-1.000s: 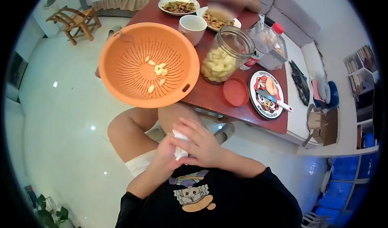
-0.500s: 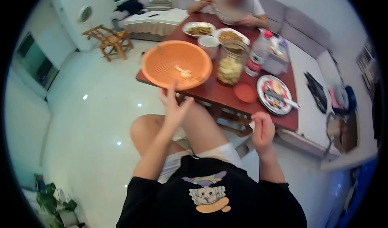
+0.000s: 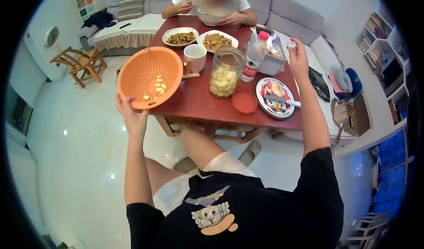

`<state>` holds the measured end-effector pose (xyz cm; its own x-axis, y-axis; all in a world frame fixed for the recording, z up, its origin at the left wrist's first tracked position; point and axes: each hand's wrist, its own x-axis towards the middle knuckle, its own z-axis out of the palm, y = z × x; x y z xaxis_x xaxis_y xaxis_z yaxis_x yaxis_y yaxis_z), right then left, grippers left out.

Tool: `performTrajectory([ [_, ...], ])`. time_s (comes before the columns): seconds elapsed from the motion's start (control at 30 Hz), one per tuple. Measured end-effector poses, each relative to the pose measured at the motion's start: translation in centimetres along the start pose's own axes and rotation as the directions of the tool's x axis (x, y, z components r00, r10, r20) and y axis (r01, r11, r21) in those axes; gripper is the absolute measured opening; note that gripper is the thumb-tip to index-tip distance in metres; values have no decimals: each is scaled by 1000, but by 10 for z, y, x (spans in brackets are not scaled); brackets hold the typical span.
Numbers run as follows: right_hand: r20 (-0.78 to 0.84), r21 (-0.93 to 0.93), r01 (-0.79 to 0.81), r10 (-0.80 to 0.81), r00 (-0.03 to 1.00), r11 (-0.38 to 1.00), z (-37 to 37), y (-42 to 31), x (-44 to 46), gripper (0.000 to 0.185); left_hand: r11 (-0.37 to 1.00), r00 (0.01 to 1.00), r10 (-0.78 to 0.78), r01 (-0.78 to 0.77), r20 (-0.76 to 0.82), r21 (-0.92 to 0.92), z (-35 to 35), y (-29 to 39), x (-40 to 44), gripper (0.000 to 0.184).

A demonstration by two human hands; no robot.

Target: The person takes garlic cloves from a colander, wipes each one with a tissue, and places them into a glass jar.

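Note:
My left hand is closed on the near rim of an orange plastic colander, which tilts toward me at the table's left edge. Several peeled garlic cloves lie inside it. Raised over the table's right side, my right hand pinches something small and whitish that I cannot identify. A lidless glass jar of peeled cloves stands mid-table, a round red lid beside it. To the right, a knife lies across a patterned plate with a pale piece of food on it.
A water bottle and a grey bin stand behind the plate. Also on the table are a white mug and two food dishes. Across from me, a person holds a bowl.
My left hand has taken hold of the colander's rim, and the colander now tilts toward me. My right hand has risen from near the table's front edge to above its right side.

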<state>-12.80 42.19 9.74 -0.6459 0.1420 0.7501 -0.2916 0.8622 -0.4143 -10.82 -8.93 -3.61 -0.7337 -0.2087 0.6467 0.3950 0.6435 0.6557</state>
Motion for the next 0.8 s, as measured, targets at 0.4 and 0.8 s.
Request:
performTrajectory([
  [0.4, 552, 15, -145, 113, 826, 989, 66, -155, -20, 126, 969, 896, -2, 112, 445, -221, -24, -29, 47, 75],
  [0.8, 725, -290, 72, 170, 667, 954, 77, -260, 66, 88, 931, 770, -285, 364, 572, -26, -158, 46, 138, 78],
])
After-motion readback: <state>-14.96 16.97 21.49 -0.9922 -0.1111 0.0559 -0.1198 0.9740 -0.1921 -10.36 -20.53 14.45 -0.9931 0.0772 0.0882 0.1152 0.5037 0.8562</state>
